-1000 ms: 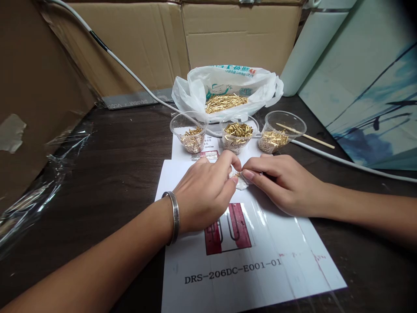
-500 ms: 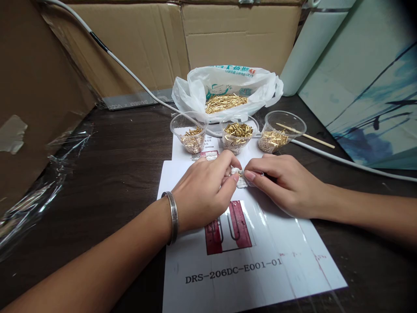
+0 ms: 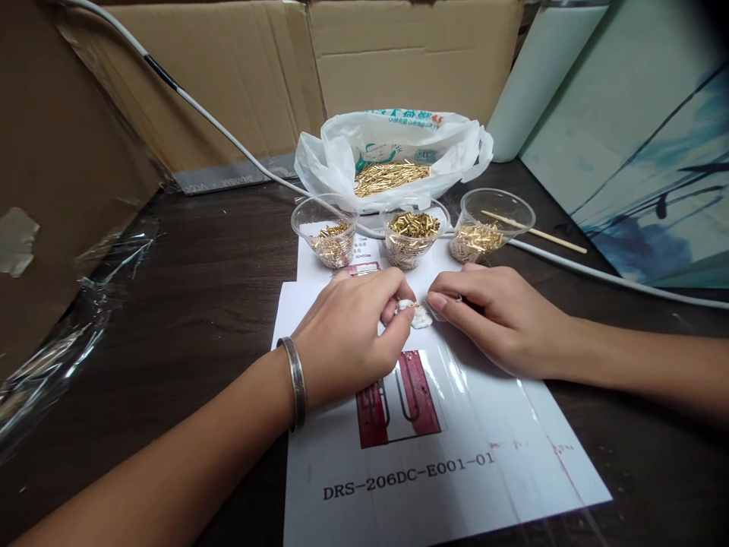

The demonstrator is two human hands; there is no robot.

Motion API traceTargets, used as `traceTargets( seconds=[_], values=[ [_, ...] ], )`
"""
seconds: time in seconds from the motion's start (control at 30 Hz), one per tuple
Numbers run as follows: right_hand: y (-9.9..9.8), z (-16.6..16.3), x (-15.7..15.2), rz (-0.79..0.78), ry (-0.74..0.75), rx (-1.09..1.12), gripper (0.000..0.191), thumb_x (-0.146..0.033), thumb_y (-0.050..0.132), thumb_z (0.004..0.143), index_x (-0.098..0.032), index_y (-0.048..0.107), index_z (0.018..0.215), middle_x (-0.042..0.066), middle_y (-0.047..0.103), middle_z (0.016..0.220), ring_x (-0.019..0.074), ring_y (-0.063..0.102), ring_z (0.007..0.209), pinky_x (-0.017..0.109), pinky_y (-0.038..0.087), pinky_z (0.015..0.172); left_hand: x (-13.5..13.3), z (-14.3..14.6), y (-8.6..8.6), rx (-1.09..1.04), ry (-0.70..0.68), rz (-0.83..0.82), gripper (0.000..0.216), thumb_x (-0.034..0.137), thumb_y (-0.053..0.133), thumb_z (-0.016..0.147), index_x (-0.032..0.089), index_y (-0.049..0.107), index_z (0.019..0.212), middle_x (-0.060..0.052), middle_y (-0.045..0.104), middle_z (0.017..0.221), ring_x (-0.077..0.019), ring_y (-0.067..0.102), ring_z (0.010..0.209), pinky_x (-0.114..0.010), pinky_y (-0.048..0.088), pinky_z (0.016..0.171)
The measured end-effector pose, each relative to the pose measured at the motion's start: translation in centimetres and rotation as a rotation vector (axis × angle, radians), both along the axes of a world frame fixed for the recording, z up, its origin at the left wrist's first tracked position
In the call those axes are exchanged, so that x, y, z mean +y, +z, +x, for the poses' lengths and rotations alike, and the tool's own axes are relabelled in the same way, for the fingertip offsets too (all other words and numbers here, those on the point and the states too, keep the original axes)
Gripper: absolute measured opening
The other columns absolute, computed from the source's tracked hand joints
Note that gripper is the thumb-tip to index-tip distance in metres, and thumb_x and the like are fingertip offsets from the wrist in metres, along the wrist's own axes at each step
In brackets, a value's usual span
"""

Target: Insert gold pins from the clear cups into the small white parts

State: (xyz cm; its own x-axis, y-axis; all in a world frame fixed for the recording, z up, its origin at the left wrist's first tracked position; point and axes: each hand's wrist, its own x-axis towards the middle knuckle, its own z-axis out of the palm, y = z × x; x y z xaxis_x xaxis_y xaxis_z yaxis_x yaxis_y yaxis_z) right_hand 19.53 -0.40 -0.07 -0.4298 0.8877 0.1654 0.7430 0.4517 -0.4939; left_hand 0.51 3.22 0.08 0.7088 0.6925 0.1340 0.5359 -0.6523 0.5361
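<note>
Works at dark wooden table (image 3: pixel 216 251), hemmed in by cardboard (image 3: pixel 222 91) behind and at left. At right, pale panel (image 3: pixel 638 152) with blue brushwork; just beside it, leaning white cylinder (image 3: pixel 547 83). Across the back, white cable (image 3: pixel 228 137), slanting down from upper left and passing behind the cups toward the right edge.

On the table, under both hands: printed sheet (image 3: pixel 330 456), marked "DRS-206DC-E001-01" beneath a red-and-white picture. Smaller sheet (image 3: pixel 310 258) at its far edge, partly under the cups.

Behind the cups: white plastic bag (image 3: pixel 456 148), mouth open, heaped with long gold pins (image 3: pixel 392 179).

Rests left hand (image 3: pixel 353 334) over the sheet, metal bangle (image 3: pixel 295 380) at the wrist. Closes thumb and forefinger on the edge of white wad (image 3: pixel 421 317), just above the red picture. Holds right hand (image 3: pixel 506 319) opposite, a small gap from the wad; presses thumb and forefinger together on thin metal piece (image 3: pixel 459 299), its tip showing past the thumb. Mostly hidden; cannot tell its kind.

Beyond the hands, in a row: left cup (image 3: pixel 304 232), middle cup (image 3: pixel 407 258), right cup (image 3: pixel 501 207), all clear, all holding short gold bits. By the right cup, slim wooden stick (image 3: pixel 561 241).

Smallest: gold piece (image 3: pixel 416 305) on the wad, at the left fingertips.
</note>
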Motion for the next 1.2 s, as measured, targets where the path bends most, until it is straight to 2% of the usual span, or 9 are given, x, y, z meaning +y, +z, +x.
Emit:
traceTargets(
  seconds=[0.43, 0.83, 1.2],
  values=[
    [-0.25, 0.04, 0.07, -0.006, 0.049, -0.007, 0.030, -0.029, 0.036, 0.094, -0.016, 0.056, 0.075, 0.000, 0.055, 0.062, 0.0113, 0.042, 0.056, 0.028, 0.029, 0.063, 0.12, -0.04, 0.07, 0.031, 0.008, 0.040, 0.010, 0.022, 0.045, 0.085, 0.017, 0.052, 0.078, 0.003, 0.054, 0.069, -0.0124, 0.046, 0.066, -0.030, 0.030, 0.065],
    [-0.21, 0.03, 0.11, -0.014, 0.059, -0.017, 0.029, -0.029, 0.035, 0.094, -0.016, 0.056, 0.078, 0.000, 0.056, 0.066, 0.0118, 0.045, 0.059, 0.029, 0.030, 0.066, 0.12, -0.15, 0.03, 0.021, -0.026, 0.036, 0.008, 0.021, 0.045, 0.086, 0.018, 0.053, 0.086, 0.004, 0.054, 0.069, -0.0116, 0.046, 0.065, -0.031, 0.031, 0.066],
    [-0.24, 0.01, 0.17, 0.005, 0.073, 0.003, 0.026, -0.027, 0.037, 0.094, -0.017, 0.055, 0.078, -0.001, 0.056, 0.065, 0.0110, 0.045, 0.059, 0.028, 0.030, 0.065, 0.10, -0.02, 0.06, 0.021, -0.020, 0.009, 0.005, 0.021, 0.048, 0.084, 0.018, 0.051, 0.081, 0.006, 0.049, 0.057, -0.0102, 0.042, 0.056, -0.029, 0.031, 0.065]
  ],
)
